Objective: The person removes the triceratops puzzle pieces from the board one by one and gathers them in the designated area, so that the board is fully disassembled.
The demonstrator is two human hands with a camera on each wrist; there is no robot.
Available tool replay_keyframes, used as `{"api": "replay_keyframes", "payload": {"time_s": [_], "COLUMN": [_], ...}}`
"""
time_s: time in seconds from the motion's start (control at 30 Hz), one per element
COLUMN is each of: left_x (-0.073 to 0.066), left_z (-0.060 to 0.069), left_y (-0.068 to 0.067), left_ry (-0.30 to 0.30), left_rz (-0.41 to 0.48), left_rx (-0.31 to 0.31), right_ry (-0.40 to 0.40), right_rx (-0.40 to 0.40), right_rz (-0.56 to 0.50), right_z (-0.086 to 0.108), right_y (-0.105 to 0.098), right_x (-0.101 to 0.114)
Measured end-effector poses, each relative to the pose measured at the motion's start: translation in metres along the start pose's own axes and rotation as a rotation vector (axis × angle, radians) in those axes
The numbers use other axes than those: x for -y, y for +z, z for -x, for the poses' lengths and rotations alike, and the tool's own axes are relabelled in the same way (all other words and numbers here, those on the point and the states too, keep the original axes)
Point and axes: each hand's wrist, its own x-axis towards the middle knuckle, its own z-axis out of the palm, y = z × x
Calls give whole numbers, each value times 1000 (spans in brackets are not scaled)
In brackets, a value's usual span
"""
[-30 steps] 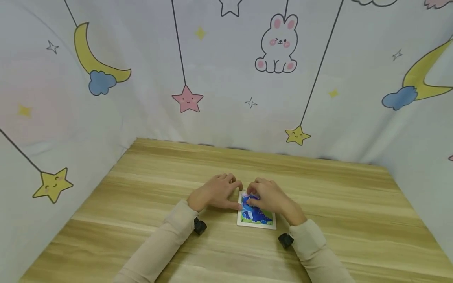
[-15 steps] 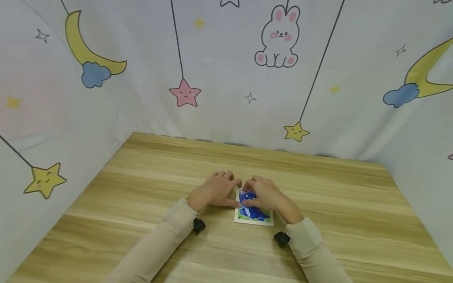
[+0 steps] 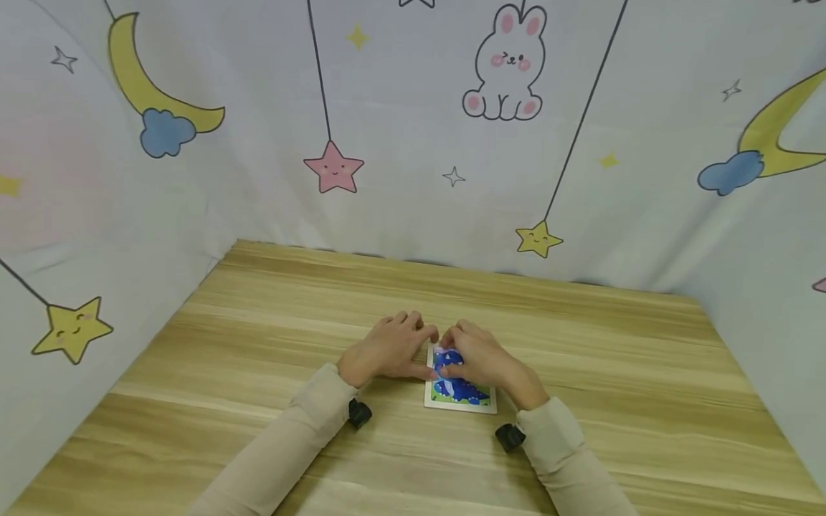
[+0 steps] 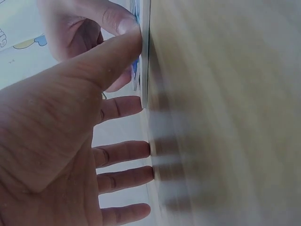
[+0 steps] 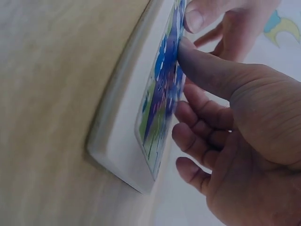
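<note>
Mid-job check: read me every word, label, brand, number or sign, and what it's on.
There is no readable text.
Dinosaur board: no lettering visible, but it is partly covered.
Wall cloth: drawings only.
Black wrist cameras: too small to tell.

Small rectangular board [image 3: 459, 409], pale-rimmed, laid flat on tabletop [image 3: 290, 301]. Glossy picture [image 5: 157, 106] framed by rim: blue dinosaur [image 3: 459, 390] on green. Left rim touched by thumb of left hand [image 3: 392, 348]; upper picture partly covered, gripped by right hand [image 3: 485, 357].
</note>
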Motion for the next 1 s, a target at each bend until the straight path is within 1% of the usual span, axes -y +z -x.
{"api": "replay_keyframes", "payload": {"time_s": [0.2, 0.37, 0.43, 0.5, 0.57, 0.63, 0.7, 0.77, 0.87, 1.0], "left_x": [-1, -4, -5, -5, -6, -6, -6, -5, -5, -1], "left_z": [-2, -4, -4, -3, -2, -1, -1, -1, 0, 0], "left_y": [-2, 0, 0, -2, -3, -2, 0, 1, 1, -4], "left_ry": [-12, -11, -19, -28, -37, -48, -54, -54, -40, -25], "left_rz": [2, 18, 18, 22, 32, 49, 64, 75, 76, 61], "left_rx": [31, 55, 58, 62, 70, 79, 86, 89, 87, 72], "right_ry": [13, -22, -41, -49, -37, -14, -1, 5, -18, -2], "right_rx": [-24, -79, -107, -118, -116, -107, -113, -123, -123, -89], "right_rz": [-12, 57, 58, 11, -74, -168, -225, -255, -266, -279], "right_z": [1, 5, 4, 4, 5, 9, 14, 21, 31, 41], "right_y": [1, 2, 2, -1, -7, -17, -28, -39, -53, -66], "right_x": [3, 3, 2, -1, -5, -13, -23, -34, -50, -67]}}
